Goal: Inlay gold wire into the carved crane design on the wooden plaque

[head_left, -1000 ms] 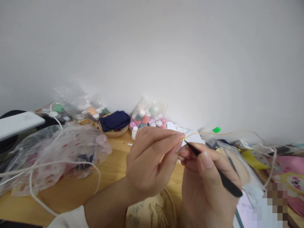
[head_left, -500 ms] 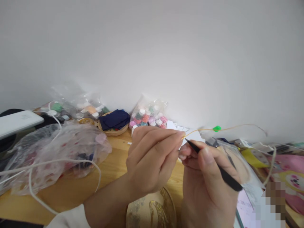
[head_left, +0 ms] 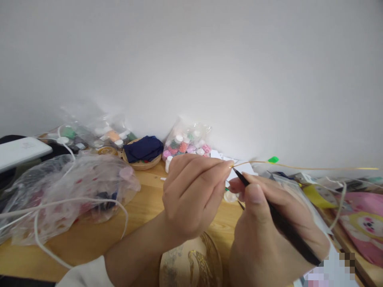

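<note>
Pinching one gold thread (head_left: 323, 168), the left hand (head_left: 191, 195) has its fingertips pressed together, the back of the hand turned to the camera. The thread is in the air above the tabletop (head_left: 149, 199), running from those fingertips almost to the right edge; its short end is too small to make out. The right hand (head_left: 272, 223) grips one black tool (head_left: 291, 234) between thumb and fingers. The tool's point lies at the thread, just beside the left fingertips, but whether it touches cannot be told. Part of its shaft is hidden by the thumb.

Below the two hands lies one hoop (head_left: 182, 265) with gold work on pale cloth, cut off by the bottom edge and partly covered by the left hand. One white sleeve shows at the left wrist.

Three clear bags are visible: one crumpled bag (head_left: 74, 187) at the front left, and two against the wall, a left bag (head_left: 98, 127) and a middle bag (head_left: 187, 143). The jars in the middle bag overlap too much to count. One blue cloth (head_left: 143, 148) covers most of one basket (head_left: 146, 164). One white bottle (head_left: 168, 164) is half hidden behind the left hand. One pink pouch (head_left: 368, 227) is cut off at the right; a pixelated patch blurs the lower right.
</note>
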Tool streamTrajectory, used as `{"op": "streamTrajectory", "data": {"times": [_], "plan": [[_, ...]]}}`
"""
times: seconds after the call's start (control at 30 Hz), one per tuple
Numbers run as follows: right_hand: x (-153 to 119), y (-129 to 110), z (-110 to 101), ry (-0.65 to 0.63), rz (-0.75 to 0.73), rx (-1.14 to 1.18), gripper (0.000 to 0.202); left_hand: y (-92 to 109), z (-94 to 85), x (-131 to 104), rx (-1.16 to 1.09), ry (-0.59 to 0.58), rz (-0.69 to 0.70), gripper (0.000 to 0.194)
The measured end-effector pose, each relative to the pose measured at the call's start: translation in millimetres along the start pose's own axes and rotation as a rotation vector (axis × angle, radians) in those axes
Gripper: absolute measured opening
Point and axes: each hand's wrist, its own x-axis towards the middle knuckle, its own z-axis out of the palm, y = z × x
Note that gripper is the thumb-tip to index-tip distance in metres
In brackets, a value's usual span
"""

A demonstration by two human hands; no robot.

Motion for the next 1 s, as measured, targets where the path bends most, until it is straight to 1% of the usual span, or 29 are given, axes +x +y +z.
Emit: {"op": "streamTrajectory", "data": {"times": [0.07, 0.13, 0.2, 0.33, 0.47, 0.57, 0.67, 0.77, 0.87, 1.0], "plan": [[0.3, -1.4, 1.0, 0.04, -0.055, -0.087, 0.017, -1.6, 2.0, -0.1, 0.02, 0.009, 0.031, 0.019], [1.9, -2.4, -0.3, 0.051, -0.101, -0.17, 0.016, -2.7, 4.4, -0.7, 0.028, 0.011, 0.013, 0.019], [5.1, -2.7, -4.8, -0.004, -0.131, -0.23, 0.018, -3.9, 7.0, -1.8, 0.031, 0.008, -0.007, 0.018], [14.0, -0.3, -16.8, -0.204, -0.178, -0.283, 0.03, -9.6, 10.9, -4.9, 0.053, -0.023, 0.004, 0.017], [20.6, 7.4, -19.1, -0.256, -0.234, -0.293, 0.028, -16.9, 12.0, -6.1, 0.096, -0.111, 0.029, 0.013], [24.4, 16.2, -18.7, -0.331, -0.261, -0.292, 0.026, -20.3, 11.6, -4.8, 0.136, -0.199, 0.026, 0.014], [29.3, 25.8, -22.6, -0.426, -0.295, -0.29, 0.027, -23.3, 10.5, -3.3, 0.154, -0.306, -0.011, 0.018], [35.4, 33.3, -29.4, -0.545, -0.292, -0.252, 0.028, -26.8, 10.1, -2.4, 0.149, -0.441, -0.082, 0.021], [40.6, 37.5, -35.1, -0.671, -0.268, -0.252, 0.024, -29.9, 12.4, -1.1, 0.133, -0.592, -0.169, 0.021], [44.0, 39.5, -38.6, -0.759, -0.249, -0.285, 0.018, -32.5, 15.6, 2.5, 0.123, -0.742, -0.265, 0.02]]}}
